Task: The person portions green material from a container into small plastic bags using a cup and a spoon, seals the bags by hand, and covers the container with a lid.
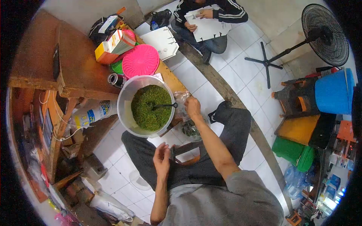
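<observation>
A large clear tub (pixel 126 119) holds chopped green leaves (pixel 148 116), with a black scoop (pixel 164 106) lying across them. My right hand (pixel 192 108) is closed on a clear plastic bag (pixel 181 98) just right of the tub. Below that hand, partly hidden by my forearm, a clear container (pixel 191 132) holds dark green contents. My left hand (pixel 161 158) is raised over my lap, below the tub, its fingers partly curled and apart, with nothing seen in it.
A pink lid (pixel 141 61), a can (pixel 115 80) and a box (pixel 113 46) stand beyond the tub. A wooden cabinet (pixel 81 56) is at left. Another person (pixel 215 42) sits on the floor holding white sheets. A fan (pixel 318 35) and stacked stools (pixel 299 98) are at right.
</observation>
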Demonstrator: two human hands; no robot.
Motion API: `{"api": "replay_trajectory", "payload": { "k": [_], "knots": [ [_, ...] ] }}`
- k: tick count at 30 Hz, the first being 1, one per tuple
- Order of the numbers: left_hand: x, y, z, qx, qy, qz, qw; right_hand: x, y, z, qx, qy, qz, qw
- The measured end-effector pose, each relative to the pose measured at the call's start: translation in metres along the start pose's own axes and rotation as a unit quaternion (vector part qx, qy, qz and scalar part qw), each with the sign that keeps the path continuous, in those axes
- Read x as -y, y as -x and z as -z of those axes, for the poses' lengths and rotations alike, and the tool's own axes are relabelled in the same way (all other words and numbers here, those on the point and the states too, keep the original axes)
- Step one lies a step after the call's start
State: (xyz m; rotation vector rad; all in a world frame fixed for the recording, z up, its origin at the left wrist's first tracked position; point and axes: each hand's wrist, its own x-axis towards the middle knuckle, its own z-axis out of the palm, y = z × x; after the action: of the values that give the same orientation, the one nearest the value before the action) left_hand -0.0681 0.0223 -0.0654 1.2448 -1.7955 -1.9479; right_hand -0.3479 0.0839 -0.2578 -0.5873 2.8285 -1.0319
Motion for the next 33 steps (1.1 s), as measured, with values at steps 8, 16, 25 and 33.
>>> {"api": "replay_trajectory", "payload": {
  "k": [8, 16, 25, 33],
  "knots": [
    [-0.003, -0.008, -0.031, 0.052, -0.017, 0.045, 0.997, 0.009, -0.007, 0.076, -0.021, -0.117, -0.107, 0.987],
    [0.006, -0.006, -0.046, 0.104, 0.007, 0.085, 0.991, 0.022, -0.016, 0.002, -0.105, 0.046, 0.109, 0.987],
    [0.013, 0.007, 0.005, 0.028, -0.001, 0.16, 0.987, -0.018, -0.017, -0.02, 0.127, 0.007, 0.045, 0.991],
    [-0.018, -0.034, 0.054, -0.12, 0.253, 0.12, 0.953, 0.011, -0.092, 0.009, 0.144, -0.101, -0.053, 0.983]
  ]
}}
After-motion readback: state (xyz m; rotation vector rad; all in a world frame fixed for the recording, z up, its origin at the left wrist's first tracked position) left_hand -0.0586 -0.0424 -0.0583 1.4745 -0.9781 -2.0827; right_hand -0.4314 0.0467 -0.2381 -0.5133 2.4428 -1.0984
